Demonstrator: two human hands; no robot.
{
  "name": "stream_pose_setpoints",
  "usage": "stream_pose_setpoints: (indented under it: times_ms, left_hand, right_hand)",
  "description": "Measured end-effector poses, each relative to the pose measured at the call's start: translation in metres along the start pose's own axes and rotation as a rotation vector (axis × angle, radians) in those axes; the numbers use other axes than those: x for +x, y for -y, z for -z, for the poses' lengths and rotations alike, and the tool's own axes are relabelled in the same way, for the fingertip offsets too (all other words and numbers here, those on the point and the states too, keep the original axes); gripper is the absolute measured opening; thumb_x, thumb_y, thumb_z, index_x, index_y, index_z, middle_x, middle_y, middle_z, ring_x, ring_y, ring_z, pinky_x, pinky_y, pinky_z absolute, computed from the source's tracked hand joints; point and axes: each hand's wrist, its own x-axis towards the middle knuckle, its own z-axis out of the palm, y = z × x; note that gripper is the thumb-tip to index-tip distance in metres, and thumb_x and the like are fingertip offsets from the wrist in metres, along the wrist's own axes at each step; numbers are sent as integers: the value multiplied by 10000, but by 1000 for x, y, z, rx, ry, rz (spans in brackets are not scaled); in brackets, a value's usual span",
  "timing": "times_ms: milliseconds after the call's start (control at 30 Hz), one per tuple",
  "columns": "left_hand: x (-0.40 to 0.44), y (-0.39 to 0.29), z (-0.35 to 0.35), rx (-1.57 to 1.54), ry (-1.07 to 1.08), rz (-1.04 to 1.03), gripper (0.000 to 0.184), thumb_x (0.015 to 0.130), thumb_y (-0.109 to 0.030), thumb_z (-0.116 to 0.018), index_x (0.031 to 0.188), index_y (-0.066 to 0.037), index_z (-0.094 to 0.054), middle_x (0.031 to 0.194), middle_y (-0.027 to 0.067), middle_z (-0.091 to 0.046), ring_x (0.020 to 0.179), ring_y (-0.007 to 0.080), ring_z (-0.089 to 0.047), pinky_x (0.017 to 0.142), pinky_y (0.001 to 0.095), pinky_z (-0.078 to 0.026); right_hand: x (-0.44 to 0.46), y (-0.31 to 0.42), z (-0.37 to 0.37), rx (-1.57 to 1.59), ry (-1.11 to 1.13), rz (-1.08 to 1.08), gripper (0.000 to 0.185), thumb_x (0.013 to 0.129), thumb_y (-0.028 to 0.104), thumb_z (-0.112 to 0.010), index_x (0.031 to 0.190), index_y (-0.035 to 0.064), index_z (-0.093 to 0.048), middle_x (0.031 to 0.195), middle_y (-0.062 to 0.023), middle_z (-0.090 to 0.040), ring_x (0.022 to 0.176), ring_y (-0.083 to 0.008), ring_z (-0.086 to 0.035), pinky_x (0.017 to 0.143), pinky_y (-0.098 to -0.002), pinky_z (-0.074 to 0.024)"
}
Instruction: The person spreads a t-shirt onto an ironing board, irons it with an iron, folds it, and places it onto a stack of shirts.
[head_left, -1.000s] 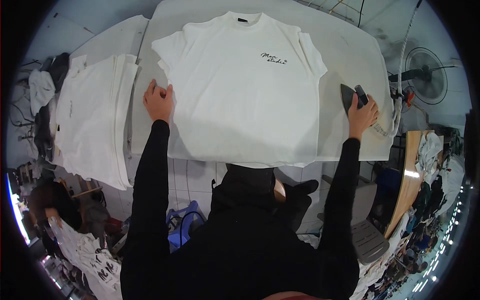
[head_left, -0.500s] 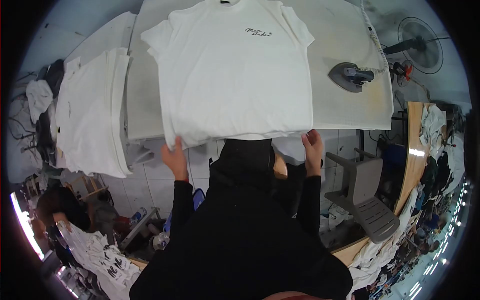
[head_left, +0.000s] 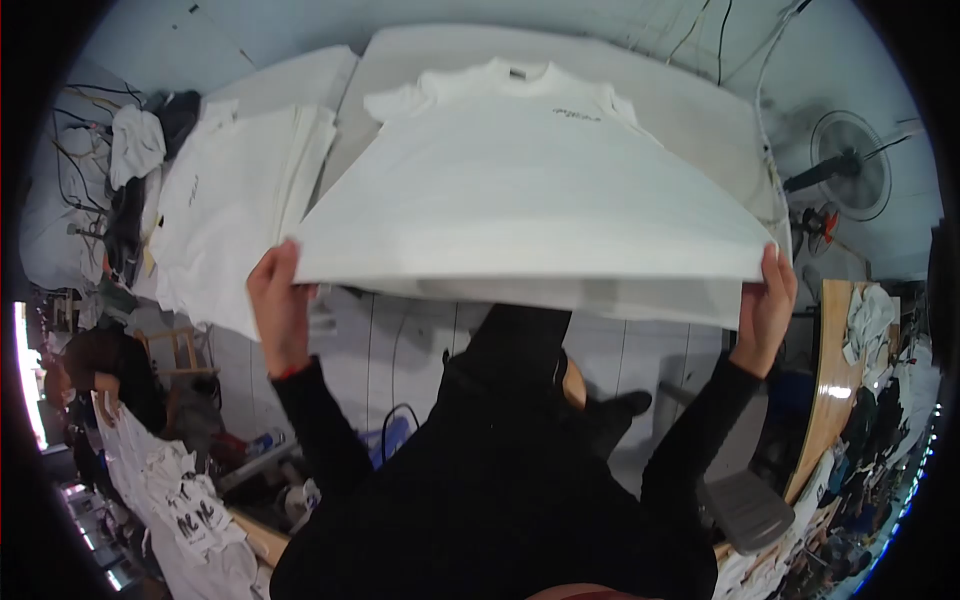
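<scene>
A white T-shirt point(head_left: 500, 190) with small dark lettering on the chest is stretched wide toward me, its collar at the far side of a pale padded ironing table point(head_left: 640, 75). My left hand point(head_left: 280, 310) pinches the hem's left corner. At the right corner, my right hand point(head_left: 768, 310) grips the hem between thumb and fingers. The hem is pulled taut and raised at the table's near edge, with the back layer hanging below it. The iron is not visible now; the spread shirt covers that side.
Left of the table lies a stack of white shirts point(head_left: 235, 210). A fan point(head_left: 850, 165) stands at the far right. A grey plastic chair point(head_left: 745, 510) is low on the right, beside a wooden-edged table point(head_left: 822, 350). Another person point(head_left: 115, 370) is at the left.
Both hands have moved apart and lifted the hem, stretching the shirt bottom much wider. The head view has shifted, and the iron has gone out of sight behind the shirt.
</scene>
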Motion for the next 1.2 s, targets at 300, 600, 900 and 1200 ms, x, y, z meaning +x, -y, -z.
stream_pose_setpoints:
  times_ms: [300, 600, 900, 1200]
  left_hand:
    - [-7, -176, 12, 181, -124, -1044, 446, 1120, -240, -628, 1454, 54, -601, 1403, 202, -696, 1299, 281, -683, 1138, 447, -541]
    - [324, -169, -145, -441, 197, -74, 208, 991, -47, -807, 1123, 49, -679, 1064, 170, -717, 923, 248, -760, 746, 249, -667]
    - [387, -273, -192, -516, 171, -333, 280, 1005, -14, -771, 1172, 132, -601, 1195, 207, -674, 1009, 305, -756, 875, 320, -682]
    - [337, -104, -144, -125, 222, -134, 262, 1031, -134, -782, 1137, 92, -704, 1098, 148, -741, 909, 217, -749, 768, 280, -637]
  right_hand:
    - [-5, 188, 0, 197, 214, 394, 370, 1175, 224, -512, 1418, -35, -614, 1382, -217, -706, 1275, -344, -697, 1148, -524, -544]
    - [255, 110, -118, 31, 45, -135, 315, 1093, 218, -698, 1260, -42, -634, 1229, -185, -692, 1076, -318, -723, 990, -520, -621]
    - [360, 185, -152, 216, 81, 454, 325, 1100, 148, -678, 1257, -128, -612, 1253, -189, -655, 1134, -331, -706, 1054, -482, -619]
    - [322, 11, -97, 193, -57, -30, 270, 1085, 200, -709, 1213, -28, -642, 1203, -183, -709, 1060, -339, -735, 918, -521, -651]
